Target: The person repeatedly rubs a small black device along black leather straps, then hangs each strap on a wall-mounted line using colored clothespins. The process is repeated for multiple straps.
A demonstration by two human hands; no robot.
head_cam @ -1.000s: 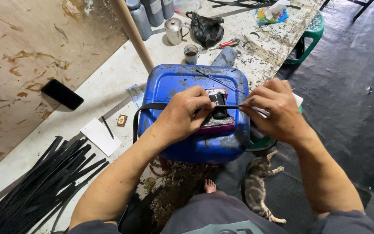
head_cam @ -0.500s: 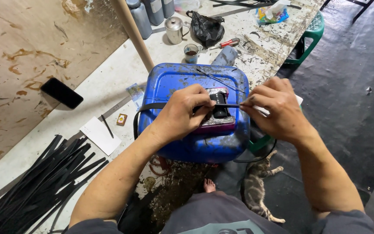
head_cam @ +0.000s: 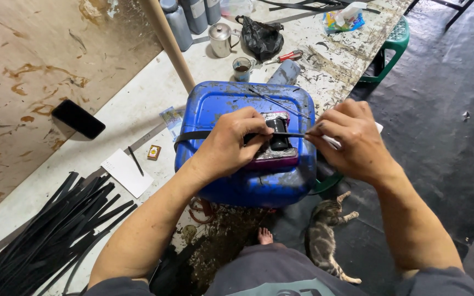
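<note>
Head view: I log left hand (head_cam: 227,147) and right hand (head_cam: 352,141) both pinched shut on the black strip (head_cam: 289,134), drawn taut across the small roller device (head_cam: 275,143) atop the blue container (head_cam: 248,175), apparently to feed it straight.

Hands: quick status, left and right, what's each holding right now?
Left hand: closed, pressing the black strip down on the blue container.
Right hand: fingers pinched shut on the strip's other end.

left hand (head_cam: 227,143) curled, right hand (head_cam: 352,140) apparently pinching, forearms converging
</note>
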